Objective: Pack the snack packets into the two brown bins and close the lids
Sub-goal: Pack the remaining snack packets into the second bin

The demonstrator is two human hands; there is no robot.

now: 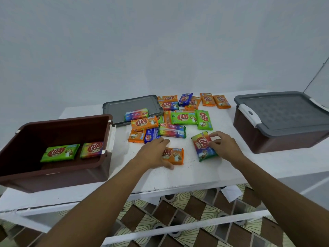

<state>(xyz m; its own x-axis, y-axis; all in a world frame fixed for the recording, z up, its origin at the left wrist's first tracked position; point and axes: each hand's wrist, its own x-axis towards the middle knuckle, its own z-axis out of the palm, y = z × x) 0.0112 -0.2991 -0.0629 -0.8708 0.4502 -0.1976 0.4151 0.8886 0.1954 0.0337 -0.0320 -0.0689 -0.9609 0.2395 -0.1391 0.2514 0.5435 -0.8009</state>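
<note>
An open brown bin [106,168] stands at the left of the white table, with a green packet [59,152] and a rainbow packet [91,149] inside. Its grey lid [115,107] lies behind it, a rainbow packet [136,114] on top. A second brown bin [284,139] with its grey lid shut stands at the right. My left hand [154,155] grips an orange packet [175,155] lying on the table. My right hand [224,146] pinches a rainbow packet [202,145] beside it. Several more packets [183,118] lie scattered behind.
The white table [187,175] ends at a front edge close to my forearms. Below it a white rail [178,229] crosses over a patterned tiled floor [195,211]. A plain pale wall stands behind the table.
</note>
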